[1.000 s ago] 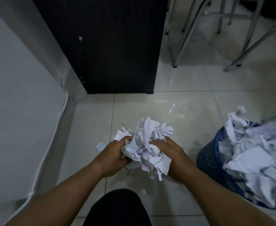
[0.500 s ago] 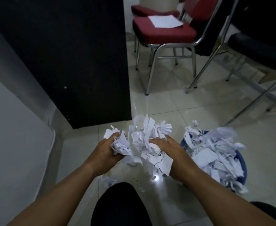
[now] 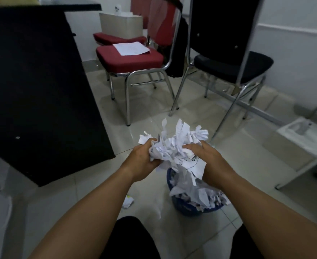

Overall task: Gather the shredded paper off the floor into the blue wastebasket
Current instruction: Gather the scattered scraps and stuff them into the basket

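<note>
Left hand: the left hand (image 3: pixel 142 157) curls its fingers round the left side of the wad.
Right hand: the right hand (image 3: pixel 206 156) clasps the right side, squeezing it toward the left.
Handling: the shredded paper (image 3: pixel 174 146) is probably very light, soft and springy. Loose strips likely slip free, so cupping from opposite sides with steady pressure suits it.
Look: white crumpled strips, some with dark print, jagged ends poking upward.
Place: held just above the blue wastebasket (image 3: pixel 186 209), which is already heaped past its rim.
Left over: a stray scrap (image 3: pixel 128 201) lies on the floor (image 3: pixel 79 193) just left of the basket.
</note>
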